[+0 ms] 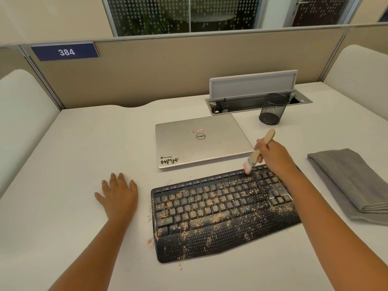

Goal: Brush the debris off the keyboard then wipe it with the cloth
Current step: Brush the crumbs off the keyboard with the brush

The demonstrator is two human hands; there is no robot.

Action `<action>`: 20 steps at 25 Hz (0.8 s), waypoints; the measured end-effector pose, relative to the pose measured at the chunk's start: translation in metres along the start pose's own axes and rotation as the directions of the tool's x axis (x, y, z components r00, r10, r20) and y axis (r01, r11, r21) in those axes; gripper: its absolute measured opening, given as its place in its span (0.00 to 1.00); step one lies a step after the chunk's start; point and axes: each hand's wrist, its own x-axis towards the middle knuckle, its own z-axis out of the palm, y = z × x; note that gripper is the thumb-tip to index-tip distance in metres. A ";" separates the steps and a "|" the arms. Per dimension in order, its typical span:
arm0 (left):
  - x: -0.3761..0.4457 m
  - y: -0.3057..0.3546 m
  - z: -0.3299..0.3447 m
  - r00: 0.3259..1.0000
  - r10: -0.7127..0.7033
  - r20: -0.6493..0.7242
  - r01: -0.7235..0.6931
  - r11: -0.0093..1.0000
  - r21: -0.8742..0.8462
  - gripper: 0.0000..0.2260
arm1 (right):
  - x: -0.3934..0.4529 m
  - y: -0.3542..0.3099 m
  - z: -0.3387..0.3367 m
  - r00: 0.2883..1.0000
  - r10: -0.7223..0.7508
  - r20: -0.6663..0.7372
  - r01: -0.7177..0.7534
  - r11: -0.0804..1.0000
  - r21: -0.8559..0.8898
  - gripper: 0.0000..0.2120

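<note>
The left hand (118, 193) lay flat, palm down, with its fingers straight and slightly spread, its bare forearm reaching in from the lower left. The right hand (273, 156) was raised farther forward, fingers curled in a grip, its forearm stretching in from the lower right.

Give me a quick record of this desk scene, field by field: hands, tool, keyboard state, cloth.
right hand: grips brush, bristles at the keyboard's top row
left hand: flat on desk, left of keyboard
keyboard: covered in tan crumbs
cloth: folded, right of keyboard, untouched
laptop: closed, behind keyboard
</note>
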 end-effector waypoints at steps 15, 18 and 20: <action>0.002 0.003 -0.001 0.958 0.283 0.049 -0.285 0.957 0.053 0.22 | 0.006 0.027 -0.013 0.999 0.029 0.013 -0.030 0.993 0.116 0.17; 0.003 0.001 -0.001 0.958 0.284 0.045 -0.286 0.957 0.050 0.23 | 0.006 0.040 -0.013 0.999 0.043 0.014 -0.043 0.997 0.061 0.17; 0.002 0.000 -0.001 0.958 0.283 0.041 -0.285 0.958 0.045 0.23 | 0.010 0.054 -0.025 0.991 0.120 -0.058 -0.120 0.993 0.002 0.18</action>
